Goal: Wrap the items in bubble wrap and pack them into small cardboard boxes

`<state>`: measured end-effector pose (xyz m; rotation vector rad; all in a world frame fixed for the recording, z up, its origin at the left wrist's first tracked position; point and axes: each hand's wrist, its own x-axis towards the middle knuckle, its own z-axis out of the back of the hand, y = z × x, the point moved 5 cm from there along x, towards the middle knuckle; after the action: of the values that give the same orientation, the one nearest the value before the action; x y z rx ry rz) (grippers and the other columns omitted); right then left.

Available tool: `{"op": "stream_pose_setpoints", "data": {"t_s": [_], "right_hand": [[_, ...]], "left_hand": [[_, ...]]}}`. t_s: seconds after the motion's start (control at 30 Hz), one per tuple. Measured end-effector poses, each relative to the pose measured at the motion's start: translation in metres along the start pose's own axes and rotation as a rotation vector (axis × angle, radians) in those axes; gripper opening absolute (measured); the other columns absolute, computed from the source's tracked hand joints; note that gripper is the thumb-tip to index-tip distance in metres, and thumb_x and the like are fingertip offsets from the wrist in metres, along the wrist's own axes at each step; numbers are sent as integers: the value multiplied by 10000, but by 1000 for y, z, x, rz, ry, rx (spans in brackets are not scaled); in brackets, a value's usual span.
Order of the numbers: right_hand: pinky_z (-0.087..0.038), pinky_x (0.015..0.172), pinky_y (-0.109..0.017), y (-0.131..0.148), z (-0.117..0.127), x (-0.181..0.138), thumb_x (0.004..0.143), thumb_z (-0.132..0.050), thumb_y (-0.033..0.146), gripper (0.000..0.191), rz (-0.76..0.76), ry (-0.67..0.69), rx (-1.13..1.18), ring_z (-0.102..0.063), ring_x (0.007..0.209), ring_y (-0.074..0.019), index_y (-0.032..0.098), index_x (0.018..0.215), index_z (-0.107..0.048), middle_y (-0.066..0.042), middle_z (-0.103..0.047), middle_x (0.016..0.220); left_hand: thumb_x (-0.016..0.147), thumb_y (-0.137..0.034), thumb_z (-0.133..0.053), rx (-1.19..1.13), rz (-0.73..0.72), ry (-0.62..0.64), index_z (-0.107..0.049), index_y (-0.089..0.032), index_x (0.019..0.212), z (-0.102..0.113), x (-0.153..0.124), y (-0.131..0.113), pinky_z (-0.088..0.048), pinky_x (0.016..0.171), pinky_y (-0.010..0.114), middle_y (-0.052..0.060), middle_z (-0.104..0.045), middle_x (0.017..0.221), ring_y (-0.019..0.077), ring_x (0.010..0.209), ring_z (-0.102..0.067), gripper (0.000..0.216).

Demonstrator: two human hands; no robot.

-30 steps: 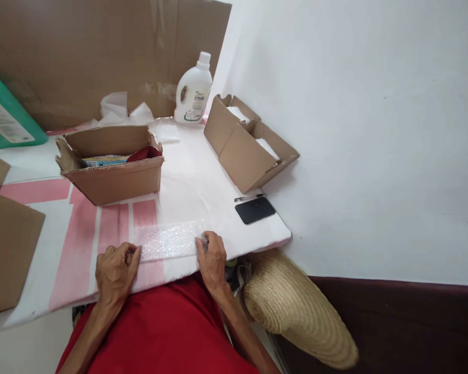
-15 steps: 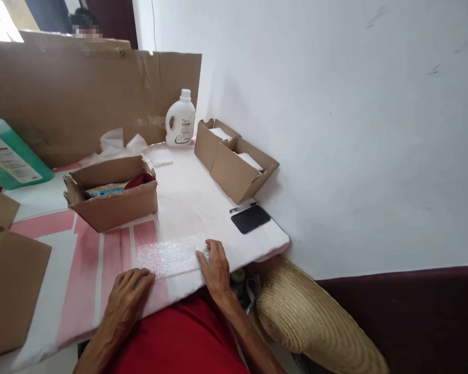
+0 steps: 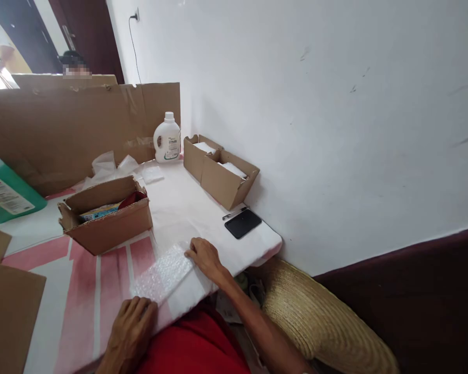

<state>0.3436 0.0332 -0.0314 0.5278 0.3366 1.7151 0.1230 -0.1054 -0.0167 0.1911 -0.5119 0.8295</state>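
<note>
A strip of bubble wrap (image 3: 163, 274) lies on the pink and white table (image 3: 81, 291) near its front edge. My right hand (image 3: 203, 256) rests on the strip's right end, fingers curled down onto it. My left hand (image 3: 134, 324) lies at the strip's left end by the table's edge, fingers bent over its corner. Behind the strip stands an open cardboard box (image 3: 106, 221) holding a red item and a printed packet.
Two open boxes (image 3: 220, 176) with white contents stand along the wall. A black phone (image 3: 242, 223) and a pen lie by them. A white bottle (image 3: 166, 139), crumpled wrap, a green jug (image 3: 3, 192), cardboard sheets and a straw hat (image 3: 327, 322) surround the table.
The view has tilted up and left. The bubble wrap now lies slanted, with my left hand drawn back toward the table's edge and my right hand still on its right end.
</note>
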Motion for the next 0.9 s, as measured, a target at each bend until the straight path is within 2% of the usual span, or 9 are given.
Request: {"op": "stream_pose_setpoints", "data": {"t_s": [0.13, 0.3, 0.37, 0.43, 0.47, 0.6, 0.63, 0.8, 0.9], "right_hand": [[-352, 620, -230, 17, -8, 48, 820, -789, 262, 204, 169, 68, 58, -577, 711, -133, 204, 746, -608, 41, -644, 756], [-420, 671, -263, 17, 0, 76, 863, -712, 148, 87, 210, 8, 30, -601, 816, -185, 193, 845, -640, -26, -665, 871], [-467, 755, -323, 18, 9, 69, 924, -603, 100, 92, 190, -58, 7, -610, 921, -232, 176, 933, -654, -93, -677, 973], [-486, 863, -381, 27, 13, 50, 977, -547, 143, 123, 208, -96, 2, -611, 1009, -258, 178, 1005, -662, -124, -687, 1048], [-485, 918, -395, 37, 10, 37, 993, -547, 187, 128, 276, -93, 14, -613, 1049, -258, 185, 1041, -666, -123, -696, 1085], [-435, 1102, -376, 80, -19, -25, 1005, -563, 253, 270, 752, 37, 97, -565, 1291, -228, 168, 1251, -635, -106, -680, 1311], [-419, 1129, -383, 83, -27, -34, 1007, -563, 260, 320, 800, 71, 96, -536, 1342, -227, 150, 1304, -613, -115, -657, 1362], [-359, 1192, -504, 47, -39, -26, 923, -671, 530, 676, 638, 121, -17, -412, 1465, -299, 163, 1465, -504, -178, -481, 1543], [-364, 1191, -523, 26, -30, -14, 923, -675, 520, 700, 549, 82, -41, -402, 1472, -313, 145, 1481, -481, -210, -462, 1546]], "left_hand": [[850, -50, -522, -26, 31, 59, -571, -229, 844, -8, 22, -27, -412, 725, 371, 23, -610, 762, 218, 724, -536, 186], [849, -139, -633, -151, 110, 175, -564, -234, 852, -21, 35, -25, -419, 738, 367, 22, -617, 835, 225, 795, -540, 117], [855, -158, -637, -181, 142, 198, -581, -233, 897, -23, 31, -21, -428, 737, 367, 27, -623, 869, 226, 817, -544, 102], [874, -154, -611, -200, 146, 202, -593, -233, 929, -25, 27, -20, -439, 742, 366, 34, -631, 895, 222, 830, -553, 97], [886, -155, -595, -210, 140, 200, -599, -232, 948, -26, 25, -20, -448, 755, 366, 42, -640, 924, 221, 849, -562, 99], [918, -162, -544, -224, 114, 154, -617, -227, 1057, -24, 21, -19, -482, 817, 370, 73, -666, 1025, 223, 930, -596, 170], [920, -161, -541, -226, 104, 148, -618, -229, 1078, -23, 21, -19, -486, 828, 371, 74, -674, 1039, 224, 945, -602, 188], [917, -164, -553, -265, 89, 153, -623, -243, 1051, -20, 23, -17, -499, 873, 365, 69, -693, 1136, 214, 1013, -626, 170], [913, -163, -562, -266, 93, 157, -623, -242, 1061, -18, 24, -17, -507, 871, 368, 65, -701, 1137, 215, 1018, -630, 178]]}}
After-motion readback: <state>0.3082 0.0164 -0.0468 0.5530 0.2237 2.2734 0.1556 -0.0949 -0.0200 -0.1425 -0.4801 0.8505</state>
